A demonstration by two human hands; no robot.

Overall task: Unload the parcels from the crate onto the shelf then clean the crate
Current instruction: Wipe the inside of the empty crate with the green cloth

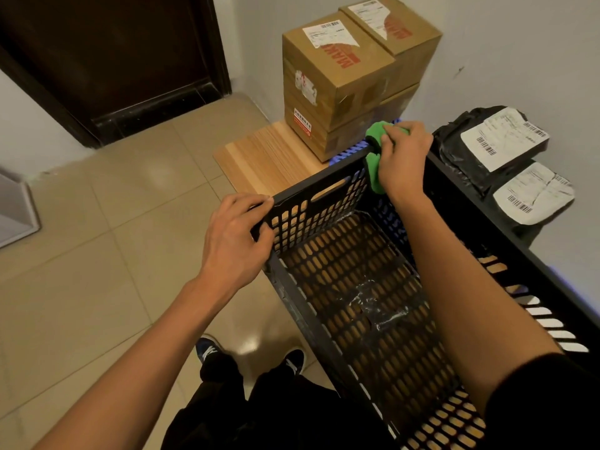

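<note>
A black perforated crate stands on a wooden shelf top, with no parcels inside and a scrap of clear film on its floor. My left hand grips the crate's near-left top corner. My right hand holds a green cloth folded over the rim at the crate's far corner. Two cardboard parcels stand stacked on the shelf behind the crate. Two black bagged parcels with white labels lie to the right of the crate by the wall.
Beige floor tiles spread to the left. A dark wooden door is at the upper left. A grey wall runs behind and to the right of the shelf. My feet in dark shoes stand just left of the crate.
</note>
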